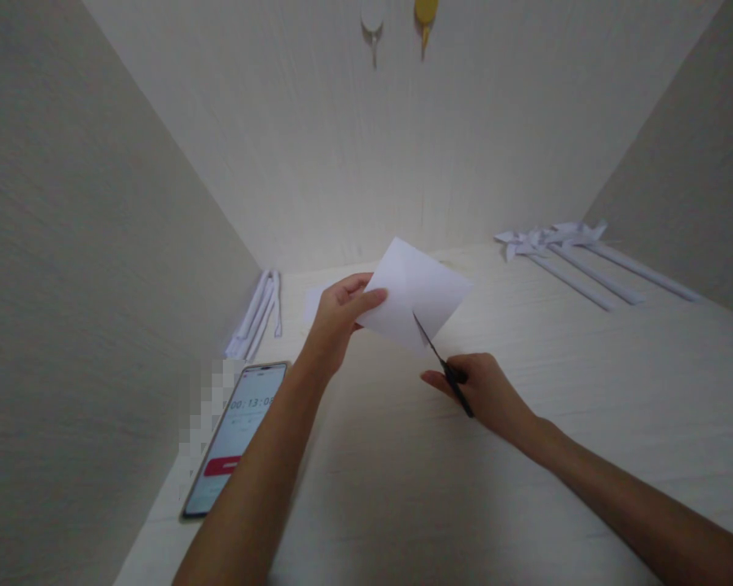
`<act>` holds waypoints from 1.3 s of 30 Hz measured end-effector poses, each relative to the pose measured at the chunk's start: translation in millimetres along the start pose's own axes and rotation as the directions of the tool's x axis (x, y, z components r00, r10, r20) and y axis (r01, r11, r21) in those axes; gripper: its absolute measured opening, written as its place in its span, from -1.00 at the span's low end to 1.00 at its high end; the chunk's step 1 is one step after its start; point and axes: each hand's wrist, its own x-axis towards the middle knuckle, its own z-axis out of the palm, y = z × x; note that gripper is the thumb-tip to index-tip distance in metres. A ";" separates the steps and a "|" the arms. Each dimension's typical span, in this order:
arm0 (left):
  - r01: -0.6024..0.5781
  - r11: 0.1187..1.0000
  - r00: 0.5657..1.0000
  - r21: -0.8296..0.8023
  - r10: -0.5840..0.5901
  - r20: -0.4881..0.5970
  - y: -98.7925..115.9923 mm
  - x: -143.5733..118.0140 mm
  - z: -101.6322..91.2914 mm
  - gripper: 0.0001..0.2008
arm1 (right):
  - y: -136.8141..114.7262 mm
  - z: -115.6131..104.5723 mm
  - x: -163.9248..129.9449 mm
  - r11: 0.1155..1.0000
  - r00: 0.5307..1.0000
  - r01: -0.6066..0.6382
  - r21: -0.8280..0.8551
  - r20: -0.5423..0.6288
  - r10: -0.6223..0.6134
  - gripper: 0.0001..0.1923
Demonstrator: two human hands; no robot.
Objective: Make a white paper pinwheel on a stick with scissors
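Far left: a smooth, pale grey upright panel [98,309], bordering a pale wood-grained tabletop [379,496]. Beside it lay a slim rectangular smartphone [262,387], screen lit, showing a timer that began 00:13 above a red button; the left forearm covered part of it. Just beyond the phone rested a bundle of slender white paper tubes [260,309]. Next, a flat piece of white paper [311,303] lay on the tabletop, partly hidden behind the left hand [345,305]. That hand pinched a square white paper sheet [424,281] by its left corner, thumb on top — the sheet was held above the middle of the tabletop, lightly creased. On the back wall [342,155] hung a round white hook [372,16] and, to its right, a round yellow hook [426,11]. Black-handled metal scissors [463,397] came next, blades at the sheet's near corner, tip towards its middle. The right hand [485,391] gripped their handles. Far right: three white paper pinwheels [611,277] on rolled-paper sticks — laid side by side, heads towards the back wall.
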 end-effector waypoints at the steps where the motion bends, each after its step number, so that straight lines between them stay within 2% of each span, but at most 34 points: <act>1: 0.007 0.999 1.000 0.048 -0.007 -0.008 2.0 0.2 -2.4 -0.72 | 0.7 0.1 -0.3 0.999 1.000 0.013 -0.046 0.002 -0.013 -0.43; 4: 0.014 0.961 1.000 0.276 -0.008 -0.023 6.4 -0.4 -8.0 -0.81 | 2.5 -0.2 -1.5 0.981 0.998 0.054 -0.184 0.030 -0.049 -0.43; 6: 0.010 0.915 1.000 0.404 -0.017 0.014 8.9 -1.2 -11.2 -0.86 | 3.9 -0.8 -2.1 0.961 0.997 0.080 -0.266 0.039 -0.072 -0.43; 9: 0.027 0.897 0.999 0.442 -0.044 0.030 12.4 -1.7 -15.6 -0.89 | 5.7 -2.4 -2.4 0.938 0.996 0.092 -0.334 0.038 -0.084 -0.45; 12: 0.024 0.939 0.992 0.344 0.021 -0.126 13.5 0.5 -17.9 -0.86 | 5.8 -4.0 -2.1 0.944 0.997 0.075 -0.320 0.019 -0.073 -0.47; 15: -0.085 0.988 0.944 0.129 0.121 -0.308 10.5 4.2 -15.4 -0.79 | 3.2 -4.6 -2.2 0.980 0.999 0.050 -0.195 -0.011 -0.053 -0.48; 18: -0.154 0.986 0.914 -0.064 0.118 -0.388 5.6 5.6 -6.6 -0.75 | -0.5 -2.9 -3.2 0.999 1.000 0.006 -0.038 0.001 -0.006 -0.50; 20: -0.157 0.978 0.922 -0.136 0.096 -0.375 2.3 4.4 1.7 -0.73 | -2.2 -0.8 -3.9 1.000 0.999 -0.021 0.020 0.040 0.020 -0.52; 24: -0.076 0.980 0.938 -0.183 0.008 -0.345 -5.3 0.7 16.1 -0.68 | -3.6 2.8 -4.5 0.996 0.993 -0.037 0.083 0.115 0.027 -0.54; 32: 0.030 0.967 0.942 -0.252 -0.112 -0.315 -17.5 -3.1 25.3 -0.74 | -4.5 0.9 -2.1 0.981 0.993 -0.083 0.176 0.092 0.067 -0.53; 36: 0.025 0.972 0.953 -0.232 -0.093 -0.289 -17.7 -4.3 26.6 -0.74 | -2.8 1.0 0.2 0.965 0.993 -0.089 0.247 0.094 0.068 -0.53; 39: -0.016 0.986 0.927 -0.166 -0.048 -0.372 -16.5 -2.9 24.5 -0.73 | -2.6 1.5 0.5 0.957 0.991 -0.083 0.279 0.121 0.051 -0.53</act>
